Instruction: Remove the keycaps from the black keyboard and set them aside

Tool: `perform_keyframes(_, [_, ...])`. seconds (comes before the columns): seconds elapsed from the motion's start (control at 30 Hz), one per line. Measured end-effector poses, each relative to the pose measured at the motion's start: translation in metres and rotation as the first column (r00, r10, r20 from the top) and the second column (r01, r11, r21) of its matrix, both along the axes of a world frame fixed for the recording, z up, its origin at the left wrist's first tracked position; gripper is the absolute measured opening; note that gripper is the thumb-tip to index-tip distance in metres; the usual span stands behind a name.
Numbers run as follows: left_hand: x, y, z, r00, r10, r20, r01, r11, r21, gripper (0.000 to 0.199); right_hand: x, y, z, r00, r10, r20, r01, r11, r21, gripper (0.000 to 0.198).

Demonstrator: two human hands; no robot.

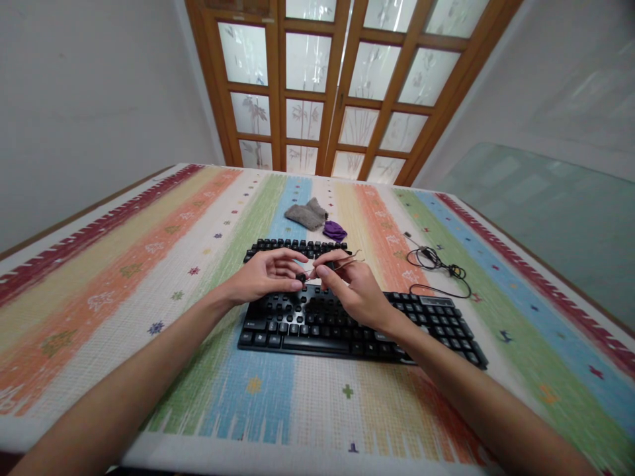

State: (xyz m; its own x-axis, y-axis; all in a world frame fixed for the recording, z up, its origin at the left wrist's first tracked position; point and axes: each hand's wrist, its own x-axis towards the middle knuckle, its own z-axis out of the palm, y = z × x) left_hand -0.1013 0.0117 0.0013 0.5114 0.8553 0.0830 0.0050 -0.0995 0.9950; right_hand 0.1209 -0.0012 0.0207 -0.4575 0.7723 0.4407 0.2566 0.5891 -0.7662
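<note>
left hand (270, 273): fingertips closed on a black keycap (300, 278), above the keyboard (317, 344) and its capless upper-left area. right hand (356, 283): thumb and fingers pinched around a thin wire tool (352, 258), inner end near the keycap; contact unclear. handling, as judged: brace the keycap, work the wire gently. loose keycaps (278, 244): just behind, easily knocked. beyond: grey cloth (303, 215), purple cloth (335, 231). rightward: coiled usb cable (452, 270), apart from both hands.

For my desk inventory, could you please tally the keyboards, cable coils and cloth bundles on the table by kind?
Keyboard: 1
Cable coil: 1
Cloth bundles: 2 (gray bundle, purple bundle)
Total: 4
</note>
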Motion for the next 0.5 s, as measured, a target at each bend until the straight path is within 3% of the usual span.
perform_keyframes(0.17, [0.0013,0.001,-0.0052,0.995,0.035,0.097,-0.032,0.999,-0.032,0.043,0.0025,0.0003,-0.0038,0.999,0.042,0.002,-0.042,0.999,-0.01,0.02])
perform_keyframes(0.27, [0.0017,0.0016,-0.007,0.997,0.054,0.064,-0.054,0.998,0.009,0.038,0.0038,0.0001,-0.0047,1.0,0.028,-0.006,-0.028,0.999,-0.019,0.021])
perform_keyframes(0.4, [0.0029,0.0,-0.0051,0.983,0.1,-0.152,-0.067,0.976,0.207,0.027,0.0065,0.0002,-0.0073,0.999,-0.037,-0.005,0.037,0.999,-0.037,0.024])
perform_keyframes(0.5, [0.0044,-0.0025,-0.0008,0.951,0.132,-0.279,0.006,0.896,0.444,0.018,0.0087,0.0001,-0.0099,0.997,-0.074,0.009,0.074,0.996,-0.04,0.025])
